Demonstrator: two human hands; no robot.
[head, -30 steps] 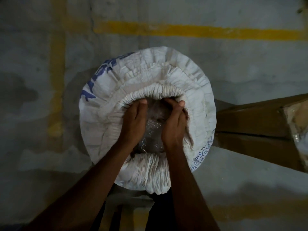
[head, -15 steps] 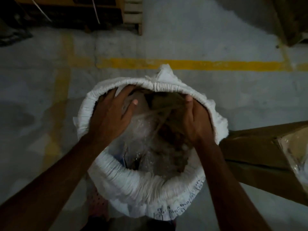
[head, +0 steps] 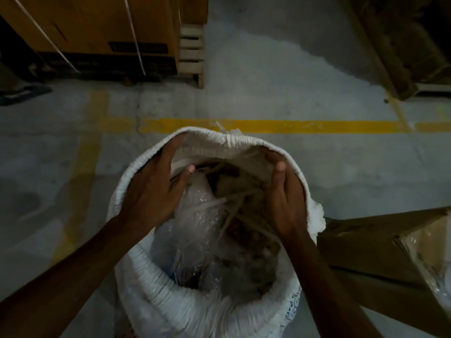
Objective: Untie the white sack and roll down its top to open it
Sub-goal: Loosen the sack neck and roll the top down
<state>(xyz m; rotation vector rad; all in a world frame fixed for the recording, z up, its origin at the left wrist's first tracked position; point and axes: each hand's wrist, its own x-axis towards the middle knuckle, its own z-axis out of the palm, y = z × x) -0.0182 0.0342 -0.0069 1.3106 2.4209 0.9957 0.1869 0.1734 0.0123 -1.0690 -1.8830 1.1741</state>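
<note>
The white sack (head: 170, 301) stands upright on the floor below me, its mouth wide and its top rolled into a thick ribbed rim. Inside lie clear plastic wrap (head: 202, 230) and brown strips and scraps (head: 246, 191). My left hand (head: 153, 191) grips the rim on the far left, fingers over the edge and thumb inside the mouth. My right hand (head: 285, 198) holds the rim on the far right, thumb up against the inner wall. A small tuft of sack fabric (head: 228, 135) sticks up at the far edge.
A brown cardboard box (head: 380, 242) lies against the sack's right side. A strapped carton (head: 97, 32) on a wooden pallet (head: 192, 50) stands at the back left. Another box (head: 402, 45) is at the back right. Yellow lines (head: 292, 125) cross the concrete floor.
My hands have moved apart from the centre to the rim's sides, and the sack's mouth has widened, showing the contents. My view has tilted forward, bringing the carton and pallet into sight.
</note>
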